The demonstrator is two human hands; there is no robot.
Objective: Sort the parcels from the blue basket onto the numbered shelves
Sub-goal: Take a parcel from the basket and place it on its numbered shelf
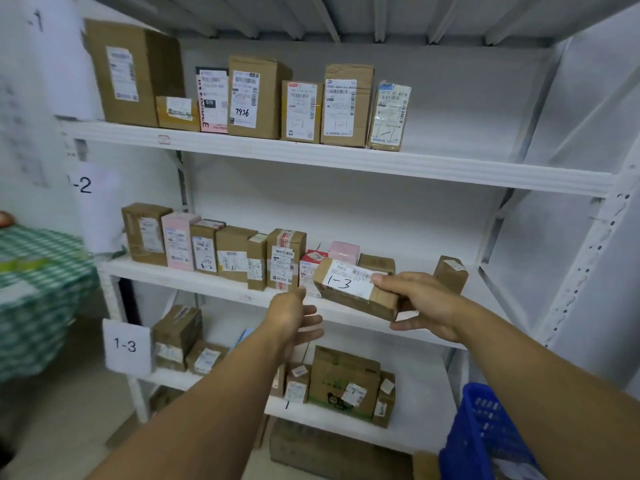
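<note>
A white painted metal shelving unit point(346, 161) fills a pale, white-walled room, its perforated upright running down the right side. Paper signs on its left side read "1-2" point(83, 185) and "1-3" point(126, 346). The top shelf point(485, 173) carries a row of upright brown cardboard boxes point(256, 98) with white printed labels. The middle shelf point(194, 278) holds a tighter row of small cartons point(235, 252), brown and pale pink, some banded with tape. The lower shelf point(408, 427) has squat cardboard boxes point(343, 379), one printed in green.

The right hand point(422, 306) holds an oblong cardboard parcel point(349, 289), tilted, in front of the middle shelf's edge. Its grip is clamped on the parcel's right end, thumb on top, fingers beneath. The parcel's white label bears a barcode and handwritten "1-3". The left hand point(294, 317) is just beside the parcel's left end, its grip apart, fingers loosely spread and holding nothing.

A blue basket point(485, 438) of lattice plastic sits at bottom right, partly behind the right forearm. A green checked cloth point(38, 289) drapes something at far left.
</note>
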